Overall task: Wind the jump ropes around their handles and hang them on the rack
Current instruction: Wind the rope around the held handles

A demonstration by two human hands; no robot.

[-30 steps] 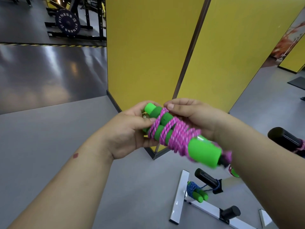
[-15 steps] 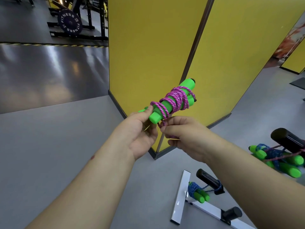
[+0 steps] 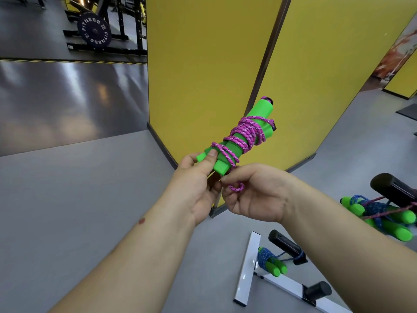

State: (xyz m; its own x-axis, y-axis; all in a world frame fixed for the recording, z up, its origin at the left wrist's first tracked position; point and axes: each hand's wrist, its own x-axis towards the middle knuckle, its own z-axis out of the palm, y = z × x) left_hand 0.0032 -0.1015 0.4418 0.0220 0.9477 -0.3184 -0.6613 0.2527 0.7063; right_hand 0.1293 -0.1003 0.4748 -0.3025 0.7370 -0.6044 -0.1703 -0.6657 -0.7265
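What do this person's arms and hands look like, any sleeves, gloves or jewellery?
Both forearms are bare, with no sleeves in view. The left hand and right hand wear no gloves, rings or watch. The left forearm has a small reddish mark.

My left hand and right hand meet in open air over bare grey floor, with free room to my left. Ahead, the yellow panels wall off the way forward. Down to my right the white rack juts its black pegs, two already hung with blue-wound ropes, crowding that side.
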